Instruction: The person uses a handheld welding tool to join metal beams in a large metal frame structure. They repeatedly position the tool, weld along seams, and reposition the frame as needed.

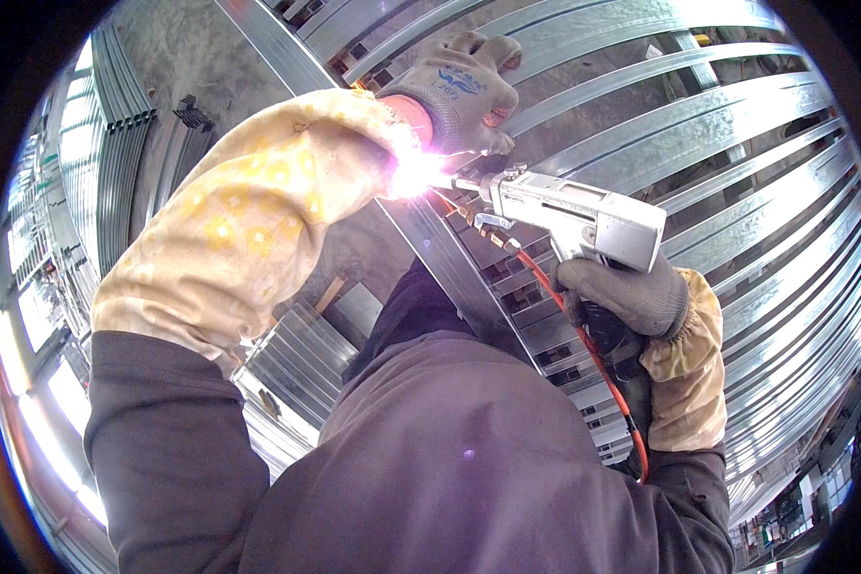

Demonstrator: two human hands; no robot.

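My right hand [625, 292], in a grey glove, is closed round the black grip of a silver welding gun [584, 212]. An orange-red hose [584, 337] runs along the gun. At its nozzle tip a white-violet glare [414, 176] burns over the long metal rail [445, 263], hiding the spot beneath. Just beyond the glare, my left hand [464, 88], also gloved, lies over the metalwork. Its fingers bend down round a metal tube [411, 43], with their tips partly hidden. Both forearms wear tan sleeve covers, the left one [249, 206] close beside the glare.
Rows of parallel galvanized tubes [631, 124] spread to the right, with gaps between them. Stacked metal profiles [115, 105] lie on the floor at the far left. More ribbed metal [301, 354] sits low left beside my body, near a grey plate [359, 311].
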